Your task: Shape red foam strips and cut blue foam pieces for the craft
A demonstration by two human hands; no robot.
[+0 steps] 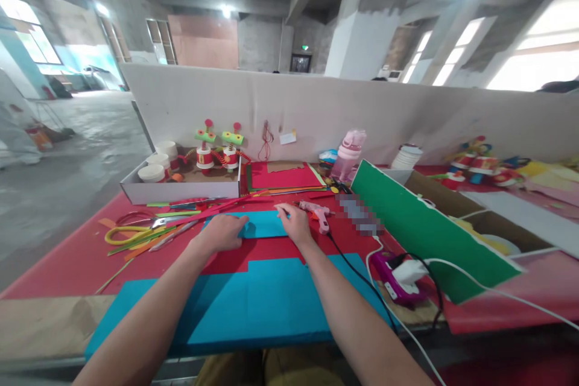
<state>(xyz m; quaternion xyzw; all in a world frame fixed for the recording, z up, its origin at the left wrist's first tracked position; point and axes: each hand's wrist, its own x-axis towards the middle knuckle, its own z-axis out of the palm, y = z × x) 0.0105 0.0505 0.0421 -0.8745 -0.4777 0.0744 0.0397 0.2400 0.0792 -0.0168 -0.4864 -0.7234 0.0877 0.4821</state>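
A blue strip of paper (266, 224) lies across the red tabletop in front of me. My left hand (224, 233) rests over its left end, fingers bent onto the paper. At the right end, my right hand (295, 223) pinches the strip near its upper edge, thumb and fingertips close together. Just right of that hand lies a pink glue gun (319, 215), its black cord running toward the front. Under my forearms is a stack of larger blue paper sheets (280, 298) along the table's near edge. What the fingers cover of the strip is hidden.
Yellow-handled scissors (129, 234) and coloured strips lie left. A white box tray (181, 192) holds paper cups and two paper-cup figures (205, 157). Red sheets (284, 178) and a pink bottle (349, 155) stand behind. A purple power strip (400, 283) and green divider (434, 229) are right.
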